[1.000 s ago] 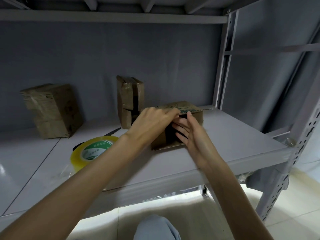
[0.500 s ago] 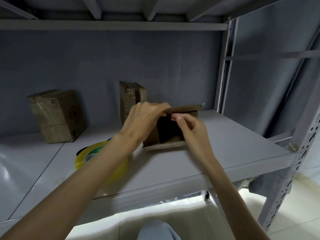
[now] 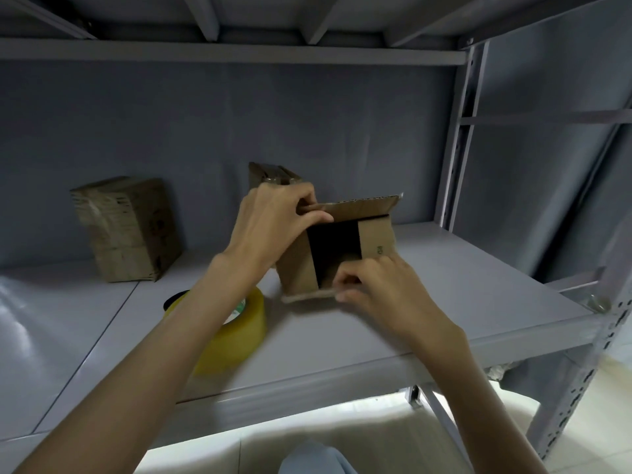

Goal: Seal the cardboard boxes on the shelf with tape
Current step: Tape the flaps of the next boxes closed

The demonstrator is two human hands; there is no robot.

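A small cardboard box (image 3: 376, 241) lies on its side on the grey shelf (image 3: 427, 323), its open end facing me with a dark inside. My left hand (image 3: 273, 227) grips the top flap at its left end. My right hand (image 3: 372, 289) pinches the bottom flap, which lies flat on the shelf. A yellow tape roll (image 3: 236, 333) sits left of the box, partly hidden under my left forearm. Two taped boxes stand behind: one (image 3: 126, 227) at the left, another (image 3: 270, 174) mostly hidden behind my left hand.
A black object (image 3: 172, 299) peeks out behind the tape roll. The shelf's upright post (image 3: 455, 142) rises at the right rear, another post (image 3: 598, 343) at the front right corner. An upper shelf (image 3: 239, 49) runs overhead. My knee (image 3: 314, 460) shows below.
The box's end flaps have come open. My left hand lifted to the top flap and my right hand dropped to the bottom flap. The view tilted upward.
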